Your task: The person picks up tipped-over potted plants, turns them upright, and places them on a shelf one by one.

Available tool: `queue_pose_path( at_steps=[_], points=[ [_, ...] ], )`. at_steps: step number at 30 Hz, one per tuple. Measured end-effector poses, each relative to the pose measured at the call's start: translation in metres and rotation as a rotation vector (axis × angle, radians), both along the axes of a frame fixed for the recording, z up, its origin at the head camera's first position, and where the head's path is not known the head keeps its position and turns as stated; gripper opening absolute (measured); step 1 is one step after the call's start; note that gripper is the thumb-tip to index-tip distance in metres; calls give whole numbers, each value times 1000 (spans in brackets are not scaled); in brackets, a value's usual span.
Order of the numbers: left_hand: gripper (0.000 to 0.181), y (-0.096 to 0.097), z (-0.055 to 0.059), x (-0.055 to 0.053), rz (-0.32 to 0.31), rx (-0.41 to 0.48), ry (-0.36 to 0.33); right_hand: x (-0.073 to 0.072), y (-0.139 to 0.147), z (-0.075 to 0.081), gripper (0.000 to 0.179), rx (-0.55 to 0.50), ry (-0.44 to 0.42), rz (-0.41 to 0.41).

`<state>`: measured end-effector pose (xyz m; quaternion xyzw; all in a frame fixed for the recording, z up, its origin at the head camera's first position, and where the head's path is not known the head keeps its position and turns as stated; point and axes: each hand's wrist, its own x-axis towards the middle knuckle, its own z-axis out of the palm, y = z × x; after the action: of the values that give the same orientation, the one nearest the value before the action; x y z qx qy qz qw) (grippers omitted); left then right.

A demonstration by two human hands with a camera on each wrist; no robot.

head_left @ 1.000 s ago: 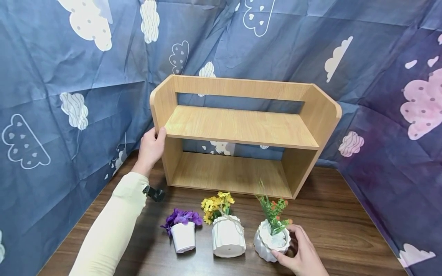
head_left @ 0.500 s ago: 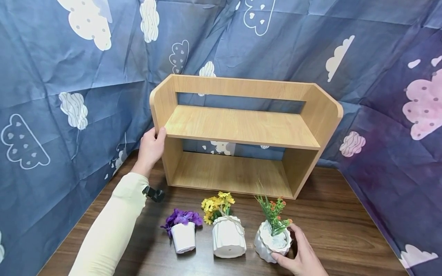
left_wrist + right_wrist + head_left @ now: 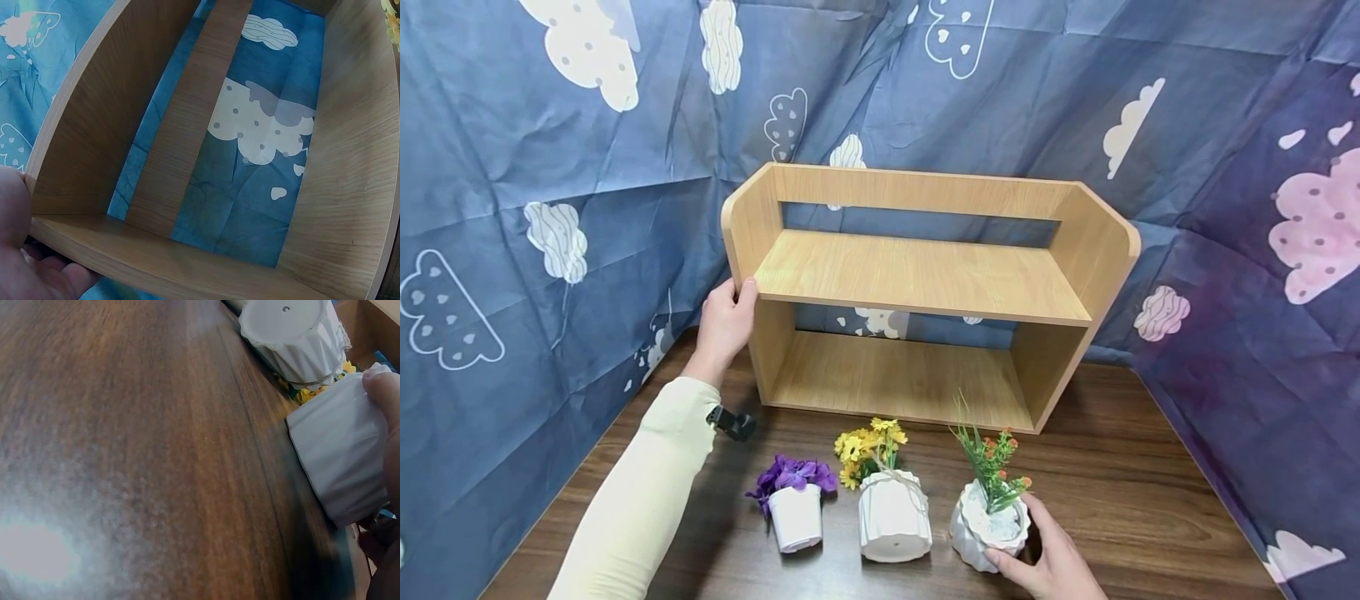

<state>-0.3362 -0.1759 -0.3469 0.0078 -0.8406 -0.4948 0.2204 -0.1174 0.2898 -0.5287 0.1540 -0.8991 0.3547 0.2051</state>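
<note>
A two-tier light wood shelf (image 3: 925,271) stands at the back of the table. My left hand (image 3: 727,321) grips its left side panel at about the height of the upper board, with the thumb at the front edge and the fingers behind the panel, as the left wrist view shows. At the front right, my right hand (image 3: 1052,557) holds a white fluted flowerpot (image 3: 972,533) between thumb and fingers. Green grass and small orange flowers rise from this pot, which stands upright. In the right wrist view the thumb lies over the rim of the white pot (image 3: 344,437).
Left of the held pot, a white pot with yellow flowers (image 3: 895,518) lies tipped, its base toward me. Further left lies a smaller white pot with purple flowers (image 3: 796,518). Blue cloud-print cloth (image 3: 625,217) hangs behind and beside the dark wood table (image 3: 1150,492).
</note>
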Motion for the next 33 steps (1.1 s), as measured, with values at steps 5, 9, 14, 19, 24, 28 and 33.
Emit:
queue_pose_path(
  at_steps=[5, 9, 14, 19, 24, 28, 33],
  points=[
    [54, 0, -1, -1, 5, 1, 13, 1, 0, 3, 76, 2, -25, -6],
    [54, -1, -1, -1, 10, -1, 20, 1, -2, 6, 75, -6, -38, -19],
    [54, -1, -1, -2, 11, 1, 18, 2, -5, 6, 77, -19, -43, -45],
    [53, 0, -1, -1, 7, 4, 19, 3, -6, 6, 80, -10, -36, -61],
    [53, 1, -1, -1, 2, 11, 21, 5, -7, 12, 82, -6, -56, -83],
    [53, 0, -1, -1, -2, 14, 19, 4, -9, 23, 79, -38, -109, -102],
    [54, -1, -1, 0, 1, 11, 19, -3, -8, 43, 78, -53, -102, -109]
  ],
)
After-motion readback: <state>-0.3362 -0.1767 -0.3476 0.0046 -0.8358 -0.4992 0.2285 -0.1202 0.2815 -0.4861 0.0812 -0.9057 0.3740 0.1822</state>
